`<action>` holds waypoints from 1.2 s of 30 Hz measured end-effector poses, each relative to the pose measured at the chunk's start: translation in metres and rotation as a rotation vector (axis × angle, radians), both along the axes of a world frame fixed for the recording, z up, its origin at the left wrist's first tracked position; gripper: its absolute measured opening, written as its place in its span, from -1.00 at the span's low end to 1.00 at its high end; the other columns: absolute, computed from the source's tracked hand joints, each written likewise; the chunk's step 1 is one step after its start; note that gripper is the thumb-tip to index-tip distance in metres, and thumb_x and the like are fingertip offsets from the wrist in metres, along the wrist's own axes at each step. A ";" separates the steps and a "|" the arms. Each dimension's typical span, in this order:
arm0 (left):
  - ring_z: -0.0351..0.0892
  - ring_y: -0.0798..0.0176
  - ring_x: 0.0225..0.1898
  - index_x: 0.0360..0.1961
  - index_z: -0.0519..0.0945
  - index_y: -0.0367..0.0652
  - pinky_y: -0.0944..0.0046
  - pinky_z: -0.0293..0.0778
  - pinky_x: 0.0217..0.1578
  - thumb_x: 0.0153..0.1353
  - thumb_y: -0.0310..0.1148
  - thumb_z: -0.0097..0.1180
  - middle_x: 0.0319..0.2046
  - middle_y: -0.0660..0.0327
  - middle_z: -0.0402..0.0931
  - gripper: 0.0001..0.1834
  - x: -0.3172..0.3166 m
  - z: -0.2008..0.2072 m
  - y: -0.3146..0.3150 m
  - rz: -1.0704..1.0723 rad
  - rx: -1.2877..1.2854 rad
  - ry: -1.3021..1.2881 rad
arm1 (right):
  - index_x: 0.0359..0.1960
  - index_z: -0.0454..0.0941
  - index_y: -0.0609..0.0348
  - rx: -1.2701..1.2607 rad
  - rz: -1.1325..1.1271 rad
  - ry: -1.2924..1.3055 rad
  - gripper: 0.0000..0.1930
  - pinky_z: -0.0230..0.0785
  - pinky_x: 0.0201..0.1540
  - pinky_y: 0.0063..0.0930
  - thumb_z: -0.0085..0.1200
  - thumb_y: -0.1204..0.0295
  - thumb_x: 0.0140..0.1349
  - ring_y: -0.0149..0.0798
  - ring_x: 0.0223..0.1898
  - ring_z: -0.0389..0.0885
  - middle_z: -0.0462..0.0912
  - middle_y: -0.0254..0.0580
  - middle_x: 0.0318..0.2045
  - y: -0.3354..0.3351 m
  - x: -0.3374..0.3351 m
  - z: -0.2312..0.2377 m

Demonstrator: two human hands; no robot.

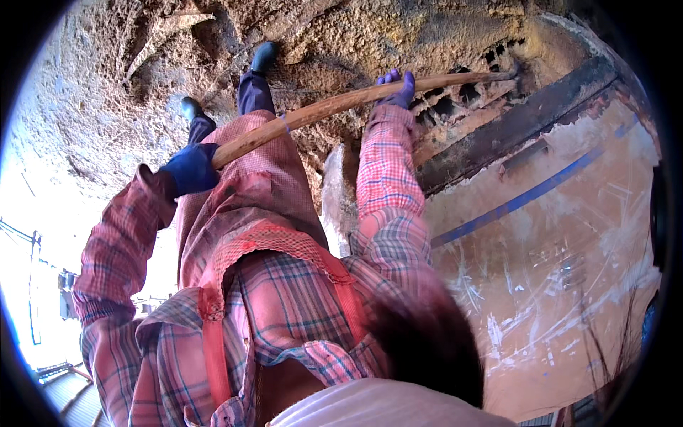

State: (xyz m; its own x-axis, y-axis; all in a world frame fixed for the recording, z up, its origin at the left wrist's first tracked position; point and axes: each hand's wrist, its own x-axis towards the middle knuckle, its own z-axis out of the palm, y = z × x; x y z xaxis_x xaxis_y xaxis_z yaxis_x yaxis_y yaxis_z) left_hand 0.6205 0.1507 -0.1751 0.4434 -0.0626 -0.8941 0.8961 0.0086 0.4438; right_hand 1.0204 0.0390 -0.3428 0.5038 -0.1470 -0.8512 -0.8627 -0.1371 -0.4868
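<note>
A long, slightly curved wooden handle [320, 109] runs from my left side across my front to the far right. My left hand [191, 169], in a blue glove, is closed around its near end beside my hip. Farther along, my right hand [400, 89], in a purple-blue glove, grips the handle with the arm stretched out. A small dark head [514, 70] at the tool's far end touches the brown crumbly material, next to dark openings [466, 92]. Its exact shape is too small to make out.
Brown, lumpy material [334, 50] covers the ground, and my dark boots [265, 57] stand on it. A dark metal beam [519, 117] slants along the right. Beyond it lies a scratched tan panel [548, 285] with a blue stripe. A grey upright piece [338, 192] stands beside my leg.
</note>
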 end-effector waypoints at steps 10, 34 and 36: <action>0.52 0.08 -0.55 -0.24 0.37 0.01 0.08 0.42 -0.52 -0.02 -0.37 0.08 -0.55 0.19 0.46 -0.72 -0.010 0.001 0.099 -0.441 0.931 -0.069 | -0.37 0.44 0.10 0.644 -0.250 -0.005 -0.77 0.42 -0.51 -0.59 -0.08 0.20 0.18 -0.41 -0.59 0.43 0.46 -0.31 -0.54 0.045 -0.016 0.007; 0.51 -0.03 -0.51 -0.30 0.49 -0.02 0.06 0.41 -0.46 -0.05 -0.46 0.04 -0.56 0.12 0.51 -0.77 0.015 0.029 0.077 -0.267 0.771 -0.047 | -0.30 0.41 0.08 0.592 -0.176 0.175 -0.78 0.46 -0.47 -0.41 -0.10 0.21 0.18 -0.41 -0.62 0.50 0.56 -0.33 -0.61 0.034 0.004 0.039; 0.53 -0.01 -0.48 -0.25 0.49 -0.01 0.04 0.43 -0.41 -0.02 -0.42 0.02 -0.54 0.09 0.52 -0.76 0.040 0.031 0.098 -0.293 0.710 0.020 | -0.31 0.40 0.10 0.438 -0.251 0.098 -0.76 0.46 -0.47 -0.41 -0.10 0.19 0.20 -0.42 -0.64 0.49 0.56 -0.33 -0.61 0.058 0.010 0.052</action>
